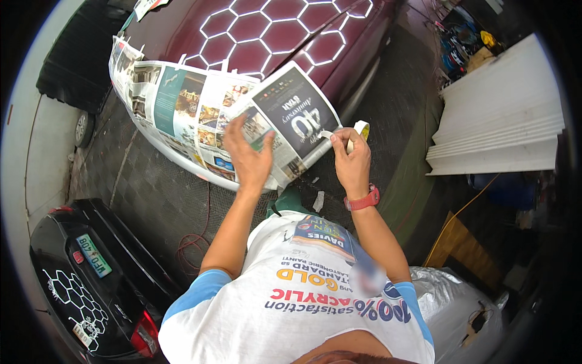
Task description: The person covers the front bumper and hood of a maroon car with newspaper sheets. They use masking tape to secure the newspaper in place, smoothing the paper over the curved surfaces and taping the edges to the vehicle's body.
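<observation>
Newspaper sheets cover the lower edge of a dark red car body panel, held along their top by short strips of pale tape. One more sheet, with a dark printed block, lies slanted at their right end. My left hand is on this sheet, its fingers spread and slightly blurred. Beside the sheet's right edge, my right hand is closed on a roll of masking tape. A short pale tape end sticks out from its fingertips toward the sheet. A red watch is on my right wrist.
A black car with a red tail light stands at lower left. A thin red hose lies coiled on the dark tiled floor. White corrugated panels stand at right, and silvery sheeting lies at lower right.
</observation>
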Demonstrator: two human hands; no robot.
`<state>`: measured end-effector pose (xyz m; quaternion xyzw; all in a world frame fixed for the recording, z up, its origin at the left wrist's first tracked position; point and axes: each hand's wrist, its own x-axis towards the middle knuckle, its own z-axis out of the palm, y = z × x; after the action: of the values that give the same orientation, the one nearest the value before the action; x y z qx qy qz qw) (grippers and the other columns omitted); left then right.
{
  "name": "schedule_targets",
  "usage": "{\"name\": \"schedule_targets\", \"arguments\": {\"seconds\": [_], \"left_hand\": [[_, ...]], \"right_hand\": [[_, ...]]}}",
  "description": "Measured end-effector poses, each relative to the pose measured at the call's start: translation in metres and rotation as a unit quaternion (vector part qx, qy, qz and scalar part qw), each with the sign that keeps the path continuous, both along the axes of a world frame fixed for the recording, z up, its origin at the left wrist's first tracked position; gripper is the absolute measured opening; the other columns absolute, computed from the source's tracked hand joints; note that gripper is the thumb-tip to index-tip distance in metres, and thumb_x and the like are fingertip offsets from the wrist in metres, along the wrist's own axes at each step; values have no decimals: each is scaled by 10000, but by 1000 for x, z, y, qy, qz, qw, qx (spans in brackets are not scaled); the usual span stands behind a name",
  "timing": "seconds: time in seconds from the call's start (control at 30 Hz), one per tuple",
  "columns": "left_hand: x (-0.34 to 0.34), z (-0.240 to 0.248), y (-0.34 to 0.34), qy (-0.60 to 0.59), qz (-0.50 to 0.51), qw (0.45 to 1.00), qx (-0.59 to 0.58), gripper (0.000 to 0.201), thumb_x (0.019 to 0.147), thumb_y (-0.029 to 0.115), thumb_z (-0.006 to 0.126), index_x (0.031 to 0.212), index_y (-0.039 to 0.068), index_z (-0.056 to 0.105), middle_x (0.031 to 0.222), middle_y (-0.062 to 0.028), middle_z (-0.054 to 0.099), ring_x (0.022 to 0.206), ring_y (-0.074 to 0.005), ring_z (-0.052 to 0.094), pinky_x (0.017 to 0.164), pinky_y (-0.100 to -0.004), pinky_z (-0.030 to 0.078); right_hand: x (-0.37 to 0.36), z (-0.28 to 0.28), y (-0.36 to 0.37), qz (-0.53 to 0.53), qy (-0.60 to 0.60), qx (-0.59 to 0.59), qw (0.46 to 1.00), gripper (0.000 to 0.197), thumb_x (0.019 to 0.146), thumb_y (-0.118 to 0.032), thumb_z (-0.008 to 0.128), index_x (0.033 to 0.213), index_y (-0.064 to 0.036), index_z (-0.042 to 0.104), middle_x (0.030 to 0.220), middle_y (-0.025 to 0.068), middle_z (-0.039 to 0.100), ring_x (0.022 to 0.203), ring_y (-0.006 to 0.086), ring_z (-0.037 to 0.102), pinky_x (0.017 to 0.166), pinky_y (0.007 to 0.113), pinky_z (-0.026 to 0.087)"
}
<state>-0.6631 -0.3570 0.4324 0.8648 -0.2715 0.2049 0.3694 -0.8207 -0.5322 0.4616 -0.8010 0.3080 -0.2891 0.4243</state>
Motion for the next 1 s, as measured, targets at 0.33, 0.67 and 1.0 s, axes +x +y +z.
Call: {"name": "schedule_targets", "arguments": {"seconds": [0.33,0.67,1.0], "left_hand": [[128,-36,8,309,-31,945,-107,673,876,44,826,1468,103,511,1071,-196,754,964,-331,747,842,-420,571],[168,-61,27,286,-66,936,-193,388,855,45,873,1206,47,708,794,-38,623,643,-124,526,593,-282,457],[170,-58,30,271,-84,943,-176,268,881,29,823,1130,39,728,802,-63,628,644,-151,557,599,-306,476]], "right_hand": [[171,19,-11,186,100,-259,943,263,851,-176,844,1016,-45,687,1071,144,602,1013,372,567,879,499,490],[275,18,-17,250,152,-336,895,287,816,-241,856,991,-73,701,1039,145,612,1038,352,595,904,475,500],[325,19,-41,331,267,-400,812,429,699,-318,943,1010,-108,737,1117,102,627,1111,323,599,933,460,516]]}}
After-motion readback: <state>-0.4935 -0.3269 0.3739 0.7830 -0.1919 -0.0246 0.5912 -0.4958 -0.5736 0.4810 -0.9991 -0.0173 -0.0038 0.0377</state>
